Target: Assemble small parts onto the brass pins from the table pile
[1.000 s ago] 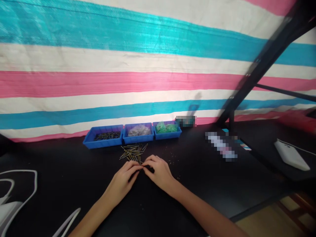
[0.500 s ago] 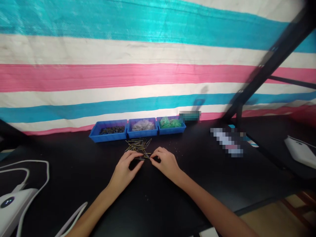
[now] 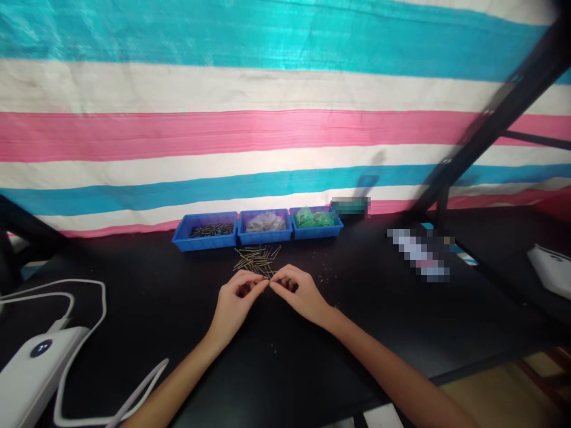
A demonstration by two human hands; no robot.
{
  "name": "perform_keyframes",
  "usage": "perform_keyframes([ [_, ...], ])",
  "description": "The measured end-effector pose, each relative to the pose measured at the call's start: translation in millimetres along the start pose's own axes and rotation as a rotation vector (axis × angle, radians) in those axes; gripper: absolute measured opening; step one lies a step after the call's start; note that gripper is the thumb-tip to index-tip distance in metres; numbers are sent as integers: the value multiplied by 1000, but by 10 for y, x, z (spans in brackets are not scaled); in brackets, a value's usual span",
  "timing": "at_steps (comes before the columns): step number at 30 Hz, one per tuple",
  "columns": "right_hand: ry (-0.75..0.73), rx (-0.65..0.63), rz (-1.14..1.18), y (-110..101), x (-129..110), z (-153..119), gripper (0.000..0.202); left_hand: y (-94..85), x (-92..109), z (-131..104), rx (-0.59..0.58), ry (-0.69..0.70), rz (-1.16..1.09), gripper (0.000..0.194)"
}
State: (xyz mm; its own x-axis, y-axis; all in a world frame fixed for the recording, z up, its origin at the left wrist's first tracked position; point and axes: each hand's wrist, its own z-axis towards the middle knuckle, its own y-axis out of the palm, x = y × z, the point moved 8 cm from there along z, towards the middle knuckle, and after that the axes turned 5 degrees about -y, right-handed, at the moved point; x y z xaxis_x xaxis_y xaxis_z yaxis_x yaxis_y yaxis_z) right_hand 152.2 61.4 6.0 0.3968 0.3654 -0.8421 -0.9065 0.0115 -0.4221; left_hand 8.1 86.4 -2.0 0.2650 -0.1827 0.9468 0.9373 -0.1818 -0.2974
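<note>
My left hand [image 3: 241,297] and my right hand [image 3: 301,294] meet fingertip to fingertip low over the black table [image 3: 285,374]. Thumb and fingers of each are pinched closed. Whatever lies between the tips is too small and covered to make out. Just beyond the fingers is a loose pile of thin, gold-coloured metal sticks [image 3: 256,258], its near edge partly hidden by my hands. Behind it stand three blue trays in a row: the left tray [image 3: 205,241] holds dark thin sticks, the middle tray [image 3: 265,236] clear plastic bags, the right tray [image 3: 317,233] green bags.
A white power bank [image 3: 49,368] with a white cable [image 3: 104,297] lies at the left. Small specks dot the table right of the pile. At the right are a blurred-out item [image 3: 419,255] and a white device [image 3: 551,270]. A striped tarp [image 3: 223,134] hangs behind.
My left thumb and fingers have closed from a gap into a pinch, and the two hands have come together. The thin stick seen at my right fingertips is now hidden. The view has shifted slightly.
</note>
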Motion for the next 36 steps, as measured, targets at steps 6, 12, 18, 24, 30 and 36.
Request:
perform_keyframes([
  [6,-51,-46,-40,81,7,-26,5,80,45,-23,-49,15,46,17],
  [12,-92,9,-46,-60,-79,10,7,5,77,7,-21,18,44,17],
  [18,-101,105,70,-149,-114,28,12,51,104,14,-99,42,64,16],
  [24,-98,55,122,-78,-175,13,13,154,220,-48,-229,162,180,13],
  [30,-75,138,67,-190,-112,27,11,-216,279,173,-8,183,219,15],
  [36,-71,118,17,-183,-83,21,12,-969,214,495,485,76,354,29],
])
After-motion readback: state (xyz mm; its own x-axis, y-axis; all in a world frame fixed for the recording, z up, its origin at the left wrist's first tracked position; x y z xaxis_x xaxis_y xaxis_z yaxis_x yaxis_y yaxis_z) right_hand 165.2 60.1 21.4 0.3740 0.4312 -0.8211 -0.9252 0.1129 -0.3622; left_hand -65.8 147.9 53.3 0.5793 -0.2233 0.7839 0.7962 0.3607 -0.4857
